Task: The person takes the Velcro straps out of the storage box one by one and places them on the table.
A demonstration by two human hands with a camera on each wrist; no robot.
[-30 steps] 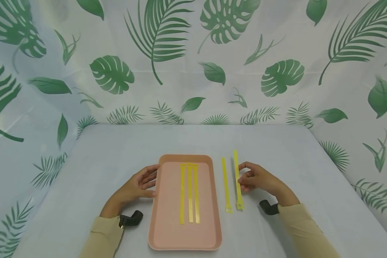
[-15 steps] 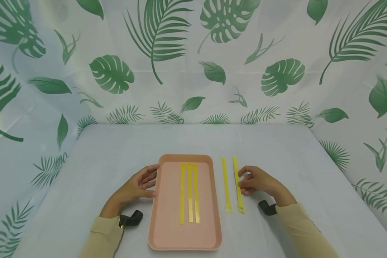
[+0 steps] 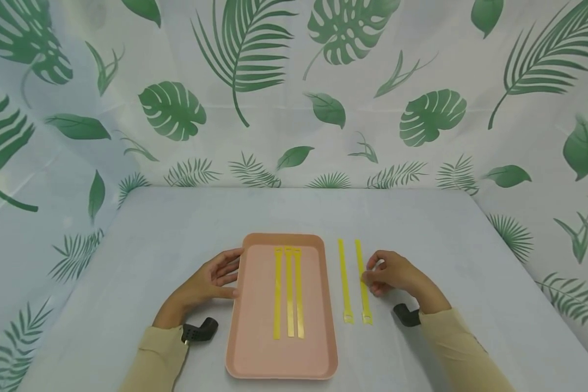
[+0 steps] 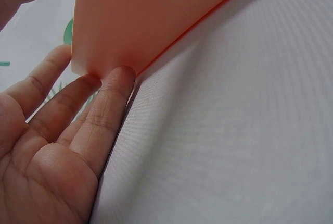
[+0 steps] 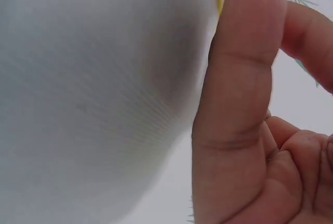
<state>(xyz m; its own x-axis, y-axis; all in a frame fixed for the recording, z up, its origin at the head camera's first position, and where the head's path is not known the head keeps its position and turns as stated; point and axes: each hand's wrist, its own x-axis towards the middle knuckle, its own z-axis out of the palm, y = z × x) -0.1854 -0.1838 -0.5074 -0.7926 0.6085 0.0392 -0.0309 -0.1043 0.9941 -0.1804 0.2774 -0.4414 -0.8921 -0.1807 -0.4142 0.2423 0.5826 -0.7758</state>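
Looks to be setting outer yellow strap (image 3: 365, 303) straight, just right of tray (image 3: 284, 362), lengthwise on table (image 3: 421, 218), slotted end nearest. Touches strap near mid-length with thumb of right hand (image 3: 392, 271), fingers loosely bent; cannot tell whether pinching or just resting. Touches tray's left edge with left hand (image 3: 209, 280), fingers mostly straight and spread, thumb at rim, nothing grasped. To do well: handle strap lightly by its sides, no dragging across into inner yellow strap (image 3: 345, 283), near and roughly parallel. Check for flat lie, no twist, slotted ends level. Lift fingertips straight off when letting go. Press tray only gently, to avoid jogging three yellow straps (image 3: 289, 294) inside, slotted ends farthest.
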